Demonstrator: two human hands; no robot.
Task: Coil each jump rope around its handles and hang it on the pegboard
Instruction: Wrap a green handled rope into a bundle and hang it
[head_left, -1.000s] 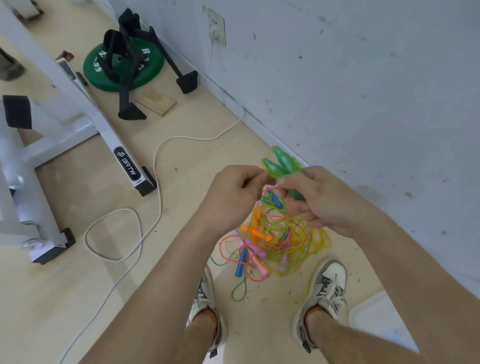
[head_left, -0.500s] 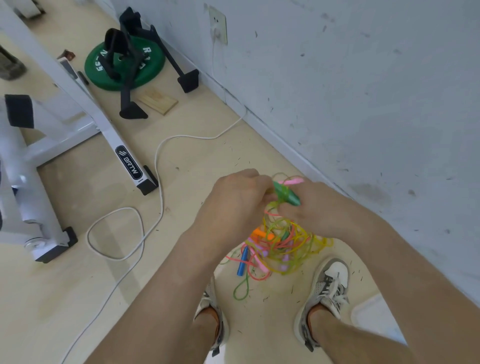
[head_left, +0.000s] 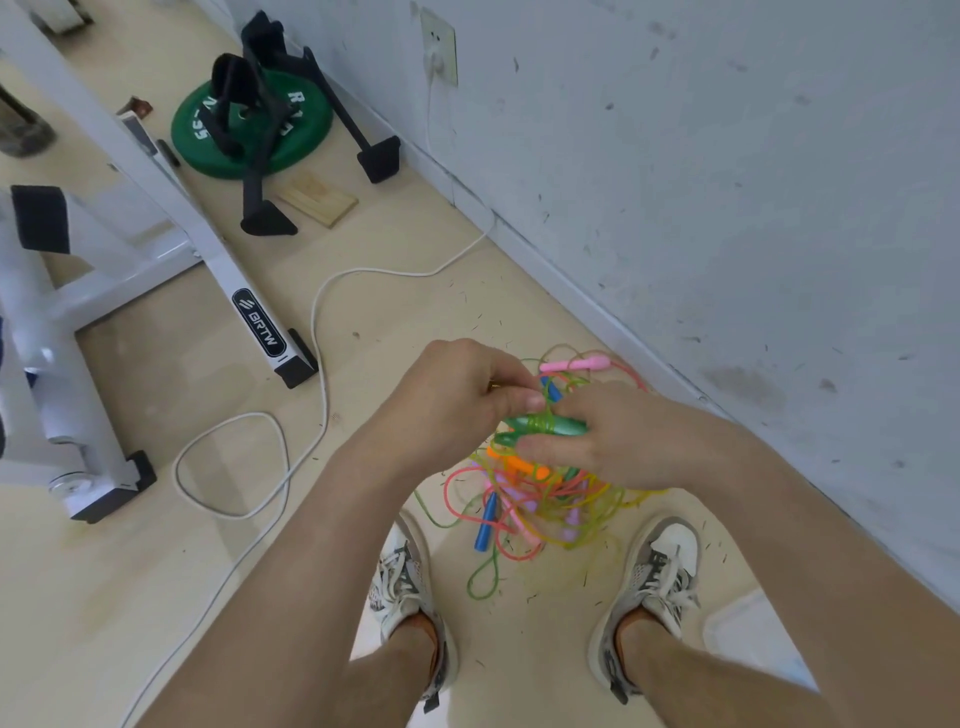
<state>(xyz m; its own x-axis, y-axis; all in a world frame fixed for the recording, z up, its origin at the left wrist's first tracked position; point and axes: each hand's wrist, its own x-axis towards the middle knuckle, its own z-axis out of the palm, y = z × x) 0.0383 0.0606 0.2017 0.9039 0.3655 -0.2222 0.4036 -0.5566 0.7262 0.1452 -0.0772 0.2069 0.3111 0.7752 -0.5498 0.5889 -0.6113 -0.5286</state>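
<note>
My right hand grips the two green jump rope handles, held sideways, with green cord wound round their middle. My left hand is beside them, its thumb and fingers pinching the green cord at the handles' left end. Below both hands a tangled pile of jump ropes lies on the floor between my shoes: yellow, pink, orange and green cords. A blue handle and a pink handle stick out of the pile. No pegboard is in view.
A white wall runs along the right. A white bench frame stands at the left, a white power cable loops over the floor, and a green weight plate with black stands and a wood block sits behind.
Both hands have come down with the green handles, which have turned from upright to sideways. More green cord is wound round them.
</note>
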